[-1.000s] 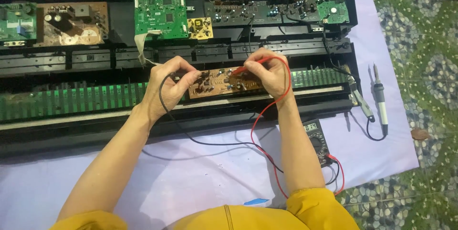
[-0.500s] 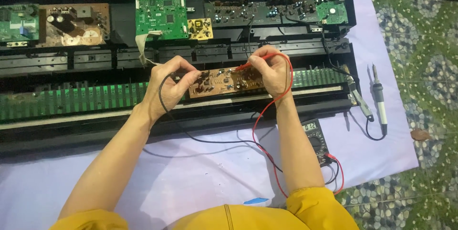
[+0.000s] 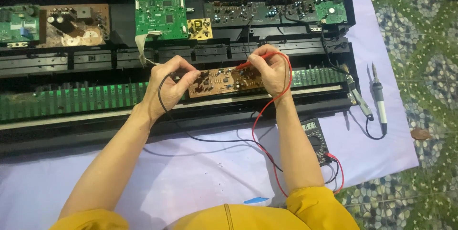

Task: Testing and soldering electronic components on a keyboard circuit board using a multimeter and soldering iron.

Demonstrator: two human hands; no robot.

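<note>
Here, brown circuit board, small components, flat.

A brown circuit board lies flat across the opened keyboard, red probe touching its top at one o'clock.

Multimeter partly behind forearm

- Brown board: matt laminate dotted with shiny solder and small parts.
- Red lead and black lead: smooth, rubbery insulation.
- Open case: black plastic, dull and dusty.
- Green board: glossy lacquer.
- Sheet: pale lilac cloth, matt.
- Soldering iron: metal tip, plastic grip.
- Sleeves: yellow fabric.
</note>
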